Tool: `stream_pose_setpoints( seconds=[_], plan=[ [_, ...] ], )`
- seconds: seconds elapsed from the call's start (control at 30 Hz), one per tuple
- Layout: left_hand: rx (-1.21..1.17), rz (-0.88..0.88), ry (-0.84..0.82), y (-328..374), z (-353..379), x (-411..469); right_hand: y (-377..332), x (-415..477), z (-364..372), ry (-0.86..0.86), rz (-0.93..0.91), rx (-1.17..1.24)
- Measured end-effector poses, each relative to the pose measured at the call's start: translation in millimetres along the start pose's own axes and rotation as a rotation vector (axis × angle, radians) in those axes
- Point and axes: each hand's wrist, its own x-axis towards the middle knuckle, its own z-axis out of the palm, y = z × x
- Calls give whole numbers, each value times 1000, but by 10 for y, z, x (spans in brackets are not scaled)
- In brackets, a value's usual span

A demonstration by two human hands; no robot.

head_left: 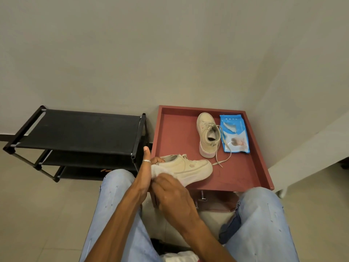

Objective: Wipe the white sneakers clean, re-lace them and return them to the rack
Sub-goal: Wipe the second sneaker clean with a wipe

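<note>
One white sneaker lies on its side at the front left corner of the red table, toe to the right. My left hand grips its heel, thumb up. My right hand presses a white wipe against the sneaker's sole near the heel. The second sneaker stands upright further back on the table, its lace loose and trailing forward.
A blue pack of wipes lies to the right of the second sneaker. A black three-shelf shoe rack stands on the floor to the left of the table. My knees in light jeans flank the table's front. Some white cloth lies between my legs.
</note>
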Motion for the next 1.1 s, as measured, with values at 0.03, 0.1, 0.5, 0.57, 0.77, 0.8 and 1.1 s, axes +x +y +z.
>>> stream_pose_setpoints(
  seconds=[0.03, 0.1, 0.5, 0.57, 0.77, 0.8, 1.1],
  plan=[
    [-2, -17, 5, 4, -2, -4, 53, 32, -43, 43, 53, 38],
    [42, -30, -4, 2, -7, 12, 188, 61, -123, 199, 240, 140],
    [77, -8, 56, 24, 58, -27, 165, -16, -145, 133, 173, 140],
    [117, -4, 56, 23, 57, -35, 333, 17, -138, 210, 310, 133],
    [103, 10, 13, 2, 56, -43, 345, -1, -96, 248, 400, 73],
    [93, 4, 13, 1, 52, -22, 248, -12, -75, 225, 359, 44],
    [25, -36, -20, 32, 51, -75, 160, 75, -73, 214, 216, -47]
  ],
)
